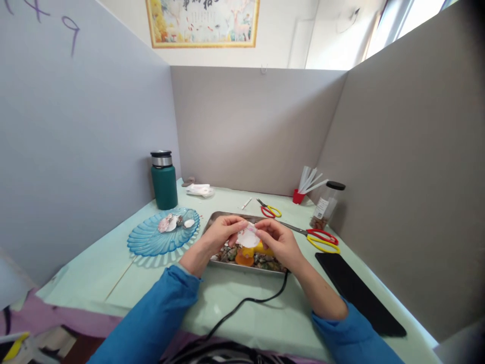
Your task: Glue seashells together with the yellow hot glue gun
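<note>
My left hand (228, 231) and my right hand (279, 239) meet over a metal tray, both pinching a white fan-shaped seashell (248, 237) with pinkish marks near its top. Its upper edge is partly covered by my fingers. Below, the metal tray (216, 216) holds several dark, mottled shells or stones (227, 254). Among them lies a yellow hot glue gun (259, 248), partly hidden by the hands, with an orange piece (244, 258) beside it. A black cord (247, 300) runs from the tray's right front corner toward me.
On the left, a blue scalloped plate (146, 240) bears several shells, with a green bottle (164, 187) behind it. Red-and-yellow scissors (270, 210), larger scissors (322, 239), a red cup (298, 196) of white sticks, a jar (326, 207) and a black mat (358, 293) stand or lie rightward.
</note>
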Action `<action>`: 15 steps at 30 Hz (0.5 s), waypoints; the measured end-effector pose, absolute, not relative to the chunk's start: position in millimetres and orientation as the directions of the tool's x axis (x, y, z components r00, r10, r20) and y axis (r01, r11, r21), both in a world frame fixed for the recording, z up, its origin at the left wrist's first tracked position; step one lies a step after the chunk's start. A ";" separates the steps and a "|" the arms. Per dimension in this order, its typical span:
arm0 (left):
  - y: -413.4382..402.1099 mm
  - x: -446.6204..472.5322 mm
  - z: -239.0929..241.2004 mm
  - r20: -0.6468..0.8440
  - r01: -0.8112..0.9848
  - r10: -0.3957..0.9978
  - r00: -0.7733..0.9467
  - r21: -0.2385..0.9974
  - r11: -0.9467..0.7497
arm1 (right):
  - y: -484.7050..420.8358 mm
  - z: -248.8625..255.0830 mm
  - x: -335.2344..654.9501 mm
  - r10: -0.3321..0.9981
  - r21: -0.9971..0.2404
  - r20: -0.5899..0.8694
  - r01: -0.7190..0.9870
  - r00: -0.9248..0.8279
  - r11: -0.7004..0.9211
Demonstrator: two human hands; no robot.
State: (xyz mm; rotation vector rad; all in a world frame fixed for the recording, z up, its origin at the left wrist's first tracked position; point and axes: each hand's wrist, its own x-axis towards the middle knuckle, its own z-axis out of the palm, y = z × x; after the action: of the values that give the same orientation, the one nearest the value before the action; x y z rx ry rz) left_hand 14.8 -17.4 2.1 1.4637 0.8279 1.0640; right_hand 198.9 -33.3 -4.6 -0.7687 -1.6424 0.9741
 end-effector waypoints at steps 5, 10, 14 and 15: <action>-18.4 13.7 2.7 0.160 -0.063 0.908 0.388 0.987 -0.147 | -36.6 -5.9 196.9 0.850 -0.887 0.448 -0.015 -0.276 0.462; -18.7 14.5 3.1 0.150 -0.095 0.919 0.366 0.988 -0.123 | -34.3 -7.7 197.5 0.861 -0.890 0.438 0.012 -0.260 0.456; -17.1 14.3 1.6 0.143 -0.108 0.927 0.345 0.988 -0.112 | -31.7 -8.4 198.1 0.856 -0.879 0.450 0.043 -0.253 0.475; -17.0 14.3 1.3 0.146 -0.109 0.927 0.345 0.987 -0.115 | -31.3 -8.8 198.2 0.853 -0.874 0.460 0.045 -0.246 0.484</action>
State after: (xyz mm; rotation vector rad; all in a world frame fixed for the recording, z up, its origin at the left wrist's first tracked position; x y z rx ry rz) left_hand 14.3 -17.0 1.3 1.3886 0.8122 1.0712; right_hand 198.2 -31.3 -8.8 -0.7837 -1.6479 0.9317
